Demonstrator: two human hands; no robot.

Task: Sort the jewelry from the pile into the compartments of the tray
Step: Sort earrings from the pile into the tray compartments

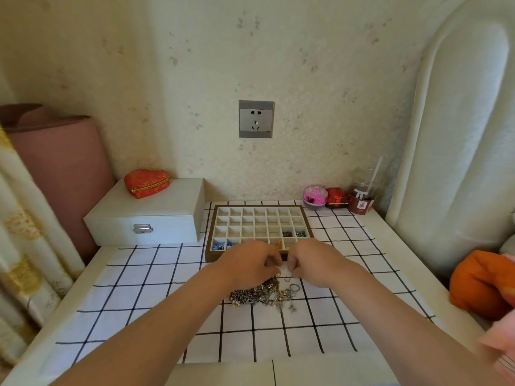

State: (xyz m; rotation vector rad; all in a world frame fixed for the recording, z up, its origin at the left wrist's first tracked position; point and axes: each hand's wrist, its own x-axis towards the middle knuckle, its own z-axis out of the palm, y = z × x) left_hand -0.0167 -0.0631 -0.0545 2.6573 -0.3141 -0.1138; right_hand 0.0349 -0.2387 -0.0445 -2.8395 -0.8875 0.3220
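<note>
A pile of jewelry [264, 295], mostly grey and gold hooks and rings, lies on the checked cloth just in front of me. Behind it stands the brown tray [210, 232] with many small white compartments; blue pieces lie in its front left cells and dark pieces in two cells at the right. My left hand [248, 266] and my right hand [312, 264] hover side by side over the far edge of the pile, at the tray's front rim, fingers curled. The left fingers pinch a small ring [278, 272]. What the right fingers hold is hidden.
A white jewelry box [145, 215] with a red heart-shaped case [147, 183] on top stands left of the tray. Behind the tray at the right are a pink ball [315, 196], a red box [336, 197] and a plastic cup [362, 196]. An orange cushion [479, 282] lies at the right.
</note>
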